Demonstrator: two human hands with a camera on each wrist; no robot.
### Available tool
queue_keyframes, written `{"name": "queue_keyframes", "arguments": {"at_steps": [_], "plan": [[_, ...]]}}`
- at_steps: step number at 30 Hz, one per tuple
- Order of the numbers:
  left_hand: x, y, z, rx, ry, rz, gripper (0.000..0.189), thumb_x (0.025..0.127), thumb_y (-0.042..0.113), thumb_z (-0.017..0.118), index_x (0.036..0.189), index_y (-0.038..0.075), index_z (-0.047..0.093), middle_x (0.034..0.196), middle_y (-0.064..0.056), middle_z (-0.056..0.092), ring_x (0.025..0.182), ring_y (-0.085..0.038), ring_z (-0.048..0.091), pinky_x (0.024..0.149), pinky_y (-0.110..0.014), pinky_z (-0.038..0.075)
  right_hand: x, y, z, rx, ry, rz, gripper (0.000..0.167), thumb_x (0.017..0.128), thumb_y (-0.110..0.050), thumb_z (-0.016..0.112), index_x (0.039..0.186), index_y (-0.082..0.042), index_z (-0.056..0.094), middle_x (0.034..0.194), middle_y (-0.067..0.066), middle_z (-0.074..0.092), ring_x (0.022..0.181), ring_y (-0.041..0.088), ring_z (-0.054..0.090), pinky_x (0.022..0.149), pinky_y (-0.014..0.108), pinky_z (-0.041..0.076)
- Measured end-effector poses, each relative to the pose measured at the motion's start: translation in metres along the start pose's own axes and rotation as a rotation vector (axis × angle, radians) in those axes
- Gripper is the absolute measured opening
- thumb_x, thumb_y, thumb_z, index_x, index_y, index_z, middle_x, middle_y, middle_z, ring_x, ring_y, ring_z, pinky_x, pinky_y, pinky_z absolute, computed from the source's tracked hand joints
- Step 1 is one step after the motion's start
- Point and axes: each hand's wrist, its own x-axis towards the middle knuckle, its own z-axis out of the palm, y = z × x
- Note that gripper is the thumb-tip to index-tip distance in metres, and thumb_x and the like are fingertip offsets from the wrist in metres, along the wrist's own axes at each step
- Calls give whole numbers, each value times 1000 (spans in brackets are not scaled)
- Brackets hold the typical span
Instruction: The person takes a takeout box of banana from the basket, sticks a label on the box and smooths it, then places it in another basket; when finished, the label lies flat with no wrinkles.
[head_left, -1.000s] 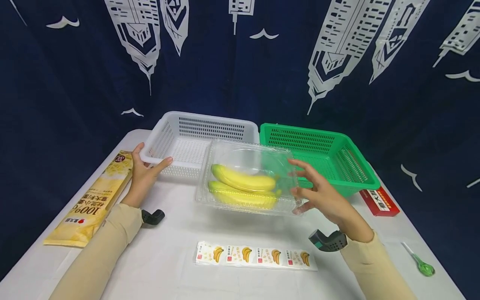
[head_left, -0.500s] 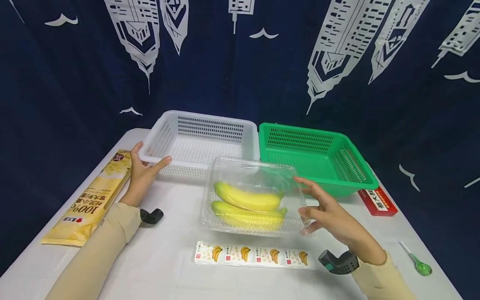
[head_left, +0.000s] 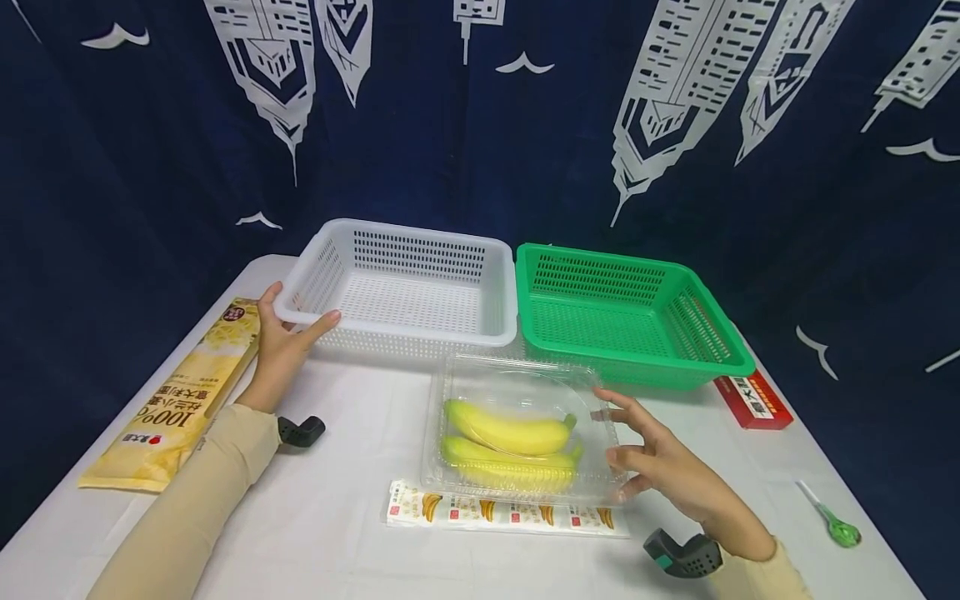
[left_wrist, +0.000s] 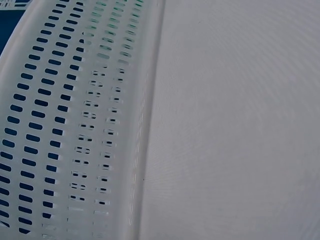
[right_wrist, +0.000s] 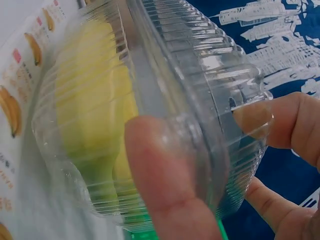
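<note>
A clear plastic clamshell container with two yellow bananas inside is held by its right side in my right hand. In the right wrist view, the thumb presses near the container's rim while other fingers lie along the far wall. The container overlaps the back edge of a strip of banana-printed labels. My left hand grips the front left corner of a white plastic basket, thumb along the front rim. The left wrist view is filled by the basket's slotted wall and the white table.
A green basket stands right beside the white one. On the left lies a yellow pasta packet. A red box sits by the green basket, and a green lollipop lies at the right on the white tablecloth.
My right hand has brought the container with the bananas from in front of the baskets toward me and slightly right, over the label strip's back edge. My left hand stays at the white basket.
</note>
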Motion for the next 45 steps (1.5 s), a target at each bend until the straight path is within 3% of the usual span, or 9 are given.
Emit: {"name": "queue_keyframes", "arguments": {"at_steps": [6,12,19,30,36,41,45], "plan": [[0,0,-2,-10,-6,6,108,100,14,79,172,23,-1,176,-13,22,160,-31,30,128,-41,36,7,8,-1,-12,3,19,79,104,-8,64,171,-13,21,165,37,21,112,30,66,62,41,66],[0,-2,-2,-13,-9,20,107,100,14,79,172,23,-1,176,-13,22,160,-31,30,128,-42,36,17,11,-4,13,-8,33,77,105,-5,61,171,-10,20,165,38,22,101,27,69,62,37,66],[0,-3,0,-6,-15,23,108,100,13,78,172,22,-2,177,-13,19,161,-31,28,129,-43,34,26,14,-8,19,-21,22,76,105,-4,61,170,-10,21,164,37,23,112,34,66,63,41,67],[-3,1,2,1,6,29,111,100,15,79,172,22,-4,176,-15,18,161,-32,27,131,-43,30,31,17,-9,22,-24,0,79,107,-5,60,172,-10,16,165,39,20,107,31,68,64,42,67],[-11,8,3,143,74,112,106,99,19,81,173,15,4,173,-23,9,160,-39,18,134,-47,14,29,16,-12,-20,-39,-2,83,108,-9,62,174,-11,11,166,41,20,104,30,70,69,41,67],[-20,15,3,278,105,167,98,101,26,79,172,16,12,178,-22,-4,164,-42,-2,134,-58,1,26,15,-13,-56,-27,-31,84,108,-10,64,174,-10,11,166,42,19,114,29,67,72,43,67],[-30,21,4,371,85,313,86,101,22,77,169,11,25,179,-20,-4,164,-43,-9,131,-65,-5,22,10,-11,-182,51,-84,82,108,-12,65,174,-9,15,165,42,26,114,32,67,77,40,66]]}}
